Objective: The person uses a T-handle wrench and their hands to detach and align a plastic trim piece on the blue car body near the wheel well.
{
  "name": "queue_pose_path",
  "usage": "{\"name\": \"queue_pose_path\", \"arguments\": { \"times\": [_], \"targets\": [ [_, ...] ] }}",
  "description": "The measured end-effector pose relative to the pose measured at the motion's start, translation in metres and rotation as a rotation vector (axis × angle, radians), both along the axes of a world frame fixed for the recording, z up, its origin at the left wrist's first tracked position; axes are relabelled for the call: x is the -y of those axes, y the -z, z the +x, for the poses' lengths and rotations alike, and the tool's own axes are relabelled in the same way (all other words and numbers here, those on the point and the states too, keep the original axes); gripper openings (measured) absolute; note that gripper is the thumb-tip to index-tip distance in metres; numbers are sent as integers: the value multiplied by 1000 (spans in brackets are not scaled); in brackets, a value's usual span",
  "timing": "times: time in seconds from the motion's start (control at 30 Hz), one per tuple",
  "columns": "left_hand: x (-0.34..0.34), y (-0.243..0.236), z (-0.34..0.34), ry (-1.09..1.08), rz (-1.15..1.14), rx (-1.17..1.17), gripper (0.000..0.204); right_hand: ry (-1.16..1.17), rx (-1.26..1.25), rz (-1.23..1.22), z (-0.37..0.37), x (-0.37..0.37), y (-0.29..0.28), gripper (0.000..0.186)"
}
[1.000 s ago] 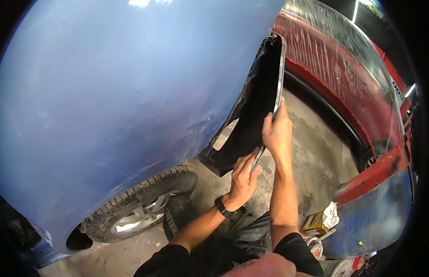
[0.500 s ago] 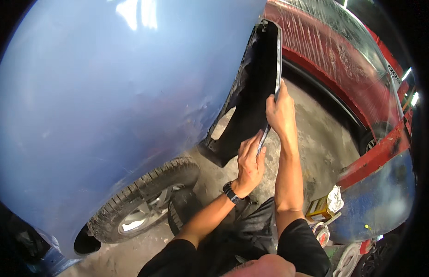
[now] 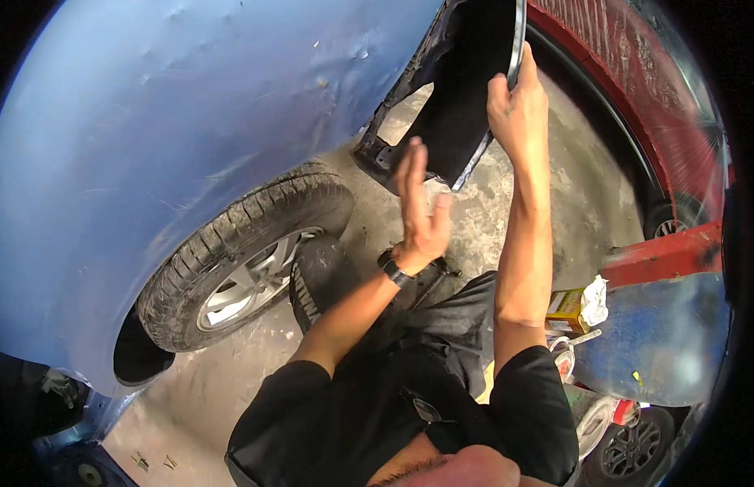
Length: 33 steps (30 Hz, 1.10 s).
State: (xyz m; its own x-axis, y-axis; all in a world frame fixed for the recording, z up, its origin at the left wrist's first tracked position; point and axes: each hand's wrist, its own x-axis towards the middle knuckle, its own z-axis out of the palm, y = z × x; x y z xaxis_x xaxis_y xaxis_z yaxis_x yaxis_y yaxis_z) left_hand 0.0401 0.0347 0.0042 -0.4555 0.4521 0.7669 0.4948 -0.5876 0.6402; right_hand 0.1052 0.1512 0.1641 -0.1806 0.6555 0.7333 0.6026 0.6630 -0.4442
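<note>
- Nearest to the worker is the left hand, with a dark watch on the wrist. It is spread, thumb away from the fingers, and it holds nothing that I can see. Its fingertips point up toward the panel, overlapping it from this view; whether they touch it, I cannot tell.
- Just ahead of this hand, a little to the right, is the lower end of the black panel.
- The panel's pale edge gives the long line: from this low end it goes away from the worker, leaning slightly to the right.
- Farther along this line is the right hand — it is closed on the edge, thumb at the left side, fingers at the other. So the right hand has the edge, while the left is nearer to its low end.
- Left of the panel stands the blue car body, scratched and dented, with its tyre below.
- Farthest, across the concrete floor — a red car under clear film.
</note>
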Motion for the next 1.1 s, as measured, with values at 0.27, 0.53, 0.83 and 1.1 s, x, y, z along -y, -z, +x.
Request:
{"name": "queue_pose_path", "arguments": {
  "times": [0.27, 0.53, 0.83, 1.1],
  "targets": [
    [-108, 182, -79, -377, -535, 821, 49, 10, 24, 135, -4, -5, 1, 57],
    [-158, 235, -109, -269, -531, 803, 48, -40, 66, 96, -16, 2, -6, 54],
    [-121, 219, -62, -413, -718, 748, 58, -30, 8, -73, 19, -4, 2, 50],
    [-116, 217, -83, -128, -855, 783, 72, -20, 8, -49, 11, 5, -13, 56]
  ]
}}
